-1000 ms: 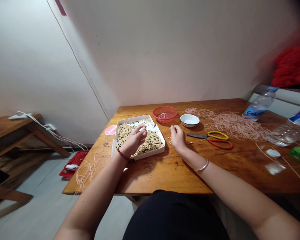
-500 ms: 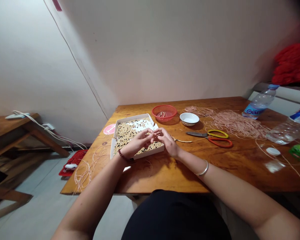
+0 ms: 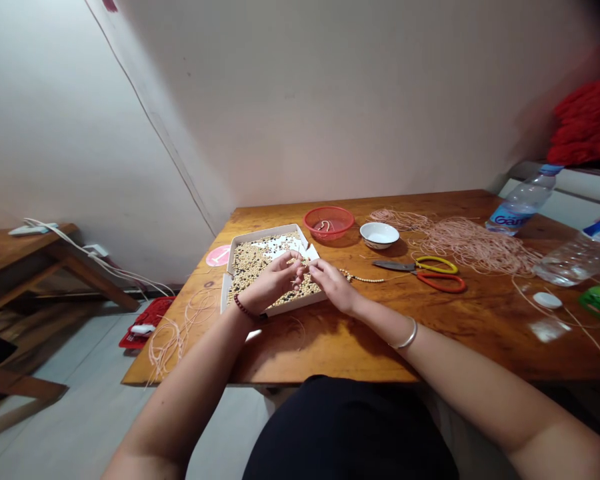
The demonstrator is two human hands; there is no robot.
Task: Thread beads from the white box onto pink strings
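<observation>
Hands meet over a box of beads

The left hand and right hand pinch together above the white box, a beaded string trailing right across the wooden table toward the scissors.

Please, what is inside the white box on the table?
The white box holds many small beads, mostly beige with some dark, and bare white floor at the far side. The left hand and right hand cover its near right part.
</observation>
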